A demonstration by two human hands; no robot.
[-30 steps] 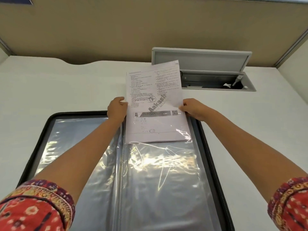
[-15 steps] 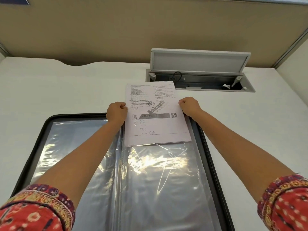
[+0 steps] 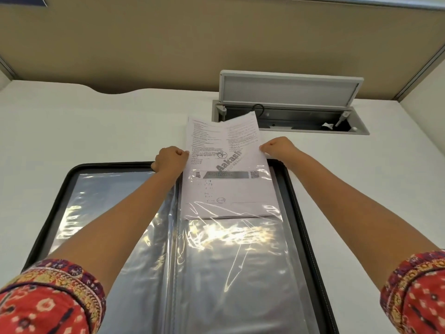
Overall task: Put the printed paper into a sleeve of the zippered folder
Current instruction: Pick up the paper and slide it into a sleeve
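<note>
With both hands, left hand [image 3: 169,160] and right hand [image 3: 279,148], we pinch the printed paper [image 3: 226,169], only its lower part inside the sleeve [image 3: 231,261].

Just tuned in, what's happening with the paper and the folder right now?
A person is feeding the printed paper into a clear sleeve on the right half of the open zippered folder, which lies on a white desk. The left hand pinches the sheet's left edge and the right hand its right edge. The lower part of the paper is already under the plastic; the upper part sticks out past the folder's far edge.
</note>
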